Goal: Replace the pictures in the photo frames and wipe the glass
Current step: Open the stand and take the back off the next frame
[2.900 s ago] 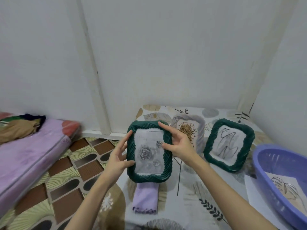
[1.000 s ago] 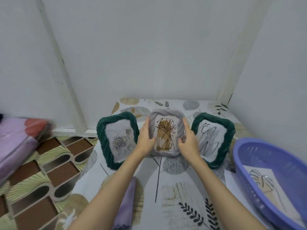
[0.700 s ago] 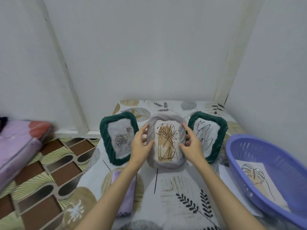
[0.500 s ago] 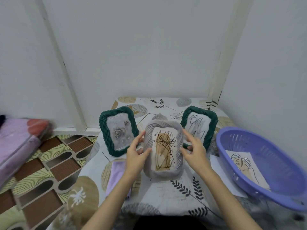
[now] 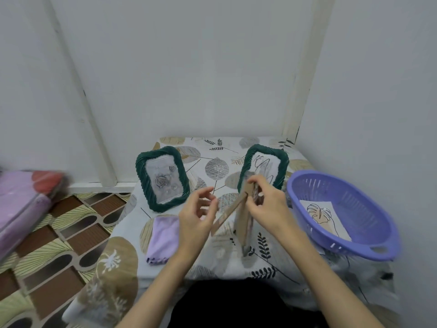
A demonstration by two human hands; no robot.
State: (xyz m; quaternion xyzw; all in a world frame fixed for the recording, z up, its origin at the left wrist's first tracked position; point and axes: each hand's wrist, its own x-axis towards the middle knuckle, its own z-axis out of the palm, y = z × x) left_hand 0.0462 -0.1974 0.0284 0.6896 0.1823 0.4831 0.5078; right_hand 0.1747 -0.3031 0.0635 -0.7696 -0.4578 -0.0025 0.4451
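Centre of frame: the grey frame (image 5: 243,221) is turned edge-on, brown back and stand leg showing, bottom edge low over the patterned surface (image 5: 212,261); contact with it unclear. The right hand (image 5: 264,204) grips its top edge, fingers (image 5: 256,185) curled over it. The left hand (image 5: 196,216) is just left of the stand leg, fingers loosely spread and holding nothing; whether they touch the leg cannot be told. Green frame with rose picture (image 5: 162,178) stands upright left of centre. A second green frame with line drawing (image 5: 264,166) stands behind the right hand, partly hidden. A folded purple cloth (image 5: 162,237) lies flat below the rose frame. The purple basket (image 5: 340,214) at right holds a sheet with a leaf drawing (image 5: 324,216). A purple mattress (image 5: 21,202) shows at left edge, over patterned floor (image 5: 59,245).
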